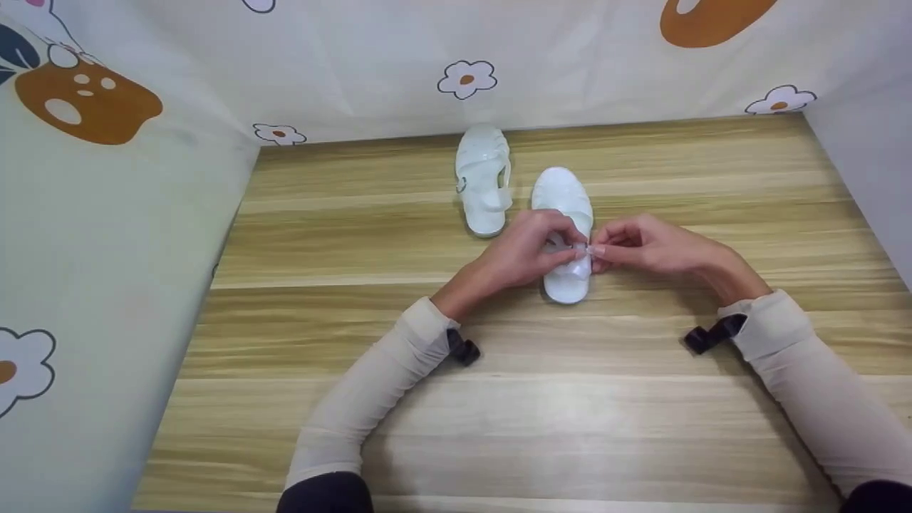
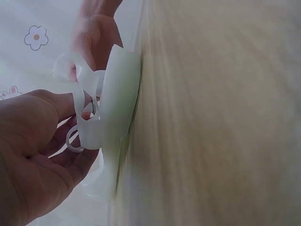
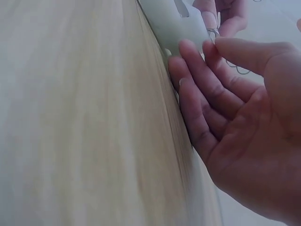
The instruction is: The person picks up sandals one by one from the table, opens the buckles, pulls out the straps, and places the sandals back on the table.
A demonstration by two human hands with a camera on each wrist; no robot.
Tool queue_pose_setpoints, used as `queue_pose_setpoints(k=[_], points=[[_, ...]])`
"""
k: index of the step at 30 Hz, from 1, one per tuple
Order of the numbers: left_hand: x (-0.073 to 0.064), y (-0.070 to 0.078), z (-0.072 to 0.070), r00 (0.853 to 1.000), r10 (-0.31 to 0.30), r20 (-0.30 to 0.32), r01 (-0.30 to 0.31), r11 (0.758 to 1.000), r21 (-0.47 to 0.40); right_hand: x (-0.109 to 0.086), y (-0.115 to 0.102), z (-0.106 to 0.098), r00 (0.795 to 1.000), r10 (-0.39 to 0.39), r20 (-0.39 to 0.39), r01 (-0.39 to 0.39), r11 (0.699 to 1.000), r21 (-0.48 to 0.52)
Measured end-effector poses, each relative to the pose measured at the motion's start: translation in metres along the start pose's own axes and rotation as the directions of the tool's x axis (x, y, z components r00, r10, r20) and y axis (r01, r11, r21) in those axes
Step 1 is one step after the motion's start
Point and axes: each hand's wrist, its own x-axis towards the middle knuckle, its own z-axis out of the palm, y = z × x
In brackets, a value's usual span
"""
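A white sandal [image 1: 561,187] lies sole down on the wooden surface, toe pointing away from me. From its left side my left hand [image 1: 529,248] reaches over and pinches the strap [image 2: 81,106] between thumb and fingers. My right hand [image 1: 652,244] meets it at the sandal's right edge, with thumb and forefinger pinching a small metal buckle [image 3: 213,32] at the side. The other right fingers [image 3: 207,84] lie loosely bent beside the sole. Fingertips partly hide the strap end, so whether it passes through the buckle cannot be told.
A matching white sandal [image 1: 484,178] stands to the left and farther back, close to the patterned cloth wall [image 1: 385,78]. Wood-grain flooring [image 1: 556,413] stretches between my forearms. A pale panel [image 1: 862,142] rises on the right.
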Motion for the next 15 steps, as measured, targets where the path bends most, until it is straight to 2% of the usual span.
queue_pose_setpoints(k=[8, 15], points=[[-0.0012, 0.0001, 0.0006, 0.999, -0.035, -0.009, 0.035, 0.999, -0.013, 0.0034, 0.0023, 0.0014, 0.999, -0.034, -0.005, 0.034, 0.999, -0.002], [0.0015, 0.0036, 0.0020, 0.996, -0.087, 0.020, 0.087, 0.996, -0.011, 0.0021, 0.0026, 0.0027, 0.999, -0.040, -0.021, 0.040, 0.999, 0.017]])
